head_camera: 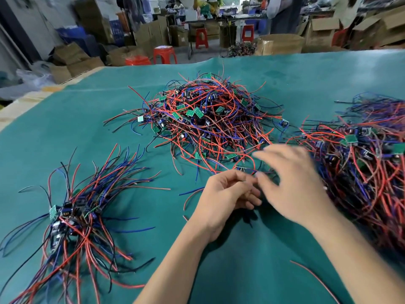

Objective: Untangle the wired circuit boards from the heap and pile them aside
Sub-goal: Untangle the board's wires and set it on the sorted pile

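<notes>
1. Far to the left of the left hand (228, 194), the sorted pile (72, 218) lies on the green bench (252, 270), its boards bunched together and its red, blue and black wires fanned outward.
2. Ahead of both hands, and touching the right hand's fingertips, sits the tangled heap (208, 121), small green boards scattered through its wires.
3. The left hand has its fingers curled in toward the thumb; it seems to pinch something small, but what it holds cannot be made out.
4. Just above its fingertips lies 1 wired board (244, 170) at the heap's near edge, likely the piece being worked free.
5. The right hand (293, 185) is blurred, fingers spread and relaxed over the heap's near right edge, gripping nothing visible.
6. To do this well, I judge: hold the board itself, pin neighbouring wires with the spread hand, and draw slowly along the wires' length.
7. Right of the right hand a second tangled mass (368, 163) crowds the bench edge.
</notes>
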